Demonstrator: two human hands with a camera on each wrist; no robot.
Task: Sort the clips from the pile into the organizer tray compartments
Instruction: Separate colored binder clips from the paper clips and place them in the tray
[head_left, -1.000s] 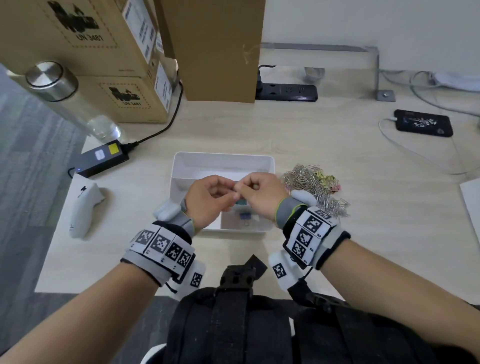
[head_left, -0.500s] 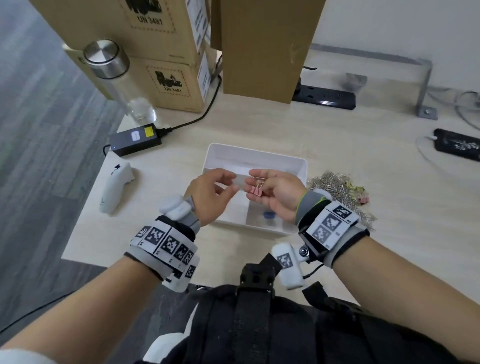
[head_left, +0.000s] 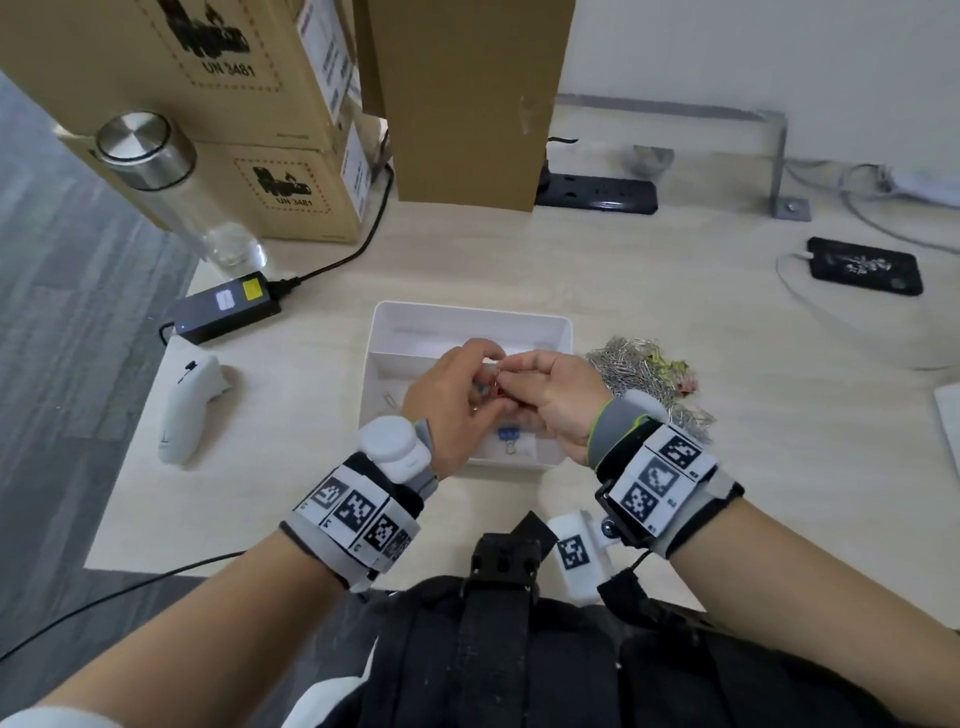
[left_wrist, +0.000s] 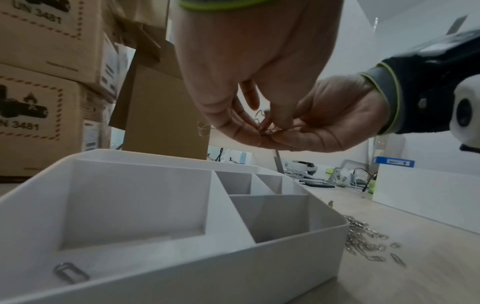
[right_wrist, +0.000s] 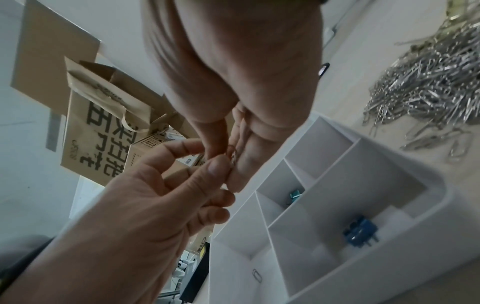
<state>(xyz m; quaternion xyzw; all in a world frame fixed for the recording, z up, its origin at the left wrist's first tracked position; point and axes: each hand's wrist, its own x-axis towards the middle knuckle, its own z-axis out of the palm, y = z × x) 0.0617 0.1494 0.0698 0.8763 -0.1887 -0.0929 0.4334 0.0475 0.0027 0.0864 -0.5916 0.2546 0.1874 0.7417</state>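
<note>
Both hands hover over the white organizer tray. My right hand cups a small tangle of clips, a reddish-pink one among silver wire. My left hand pinches the same tangle with thumb and forefinger. In the tray lie a blue binder clip, a teal clip and one silver paper clip, each in its own compartment. The pile of silver paper clips lies on the table right of the tray, with a few coloured clips on its far side.
Cardboard boxes and a steel-capped bottle stand at the back left. A black power adapter and a white handheld controller lie left of the tray. A power strip and a black phone sit further back.
Half a second ago my left hand was drawn back from the right, which showed a pink binder clip. Now the left fingers have closed in on the clips again.
</note>
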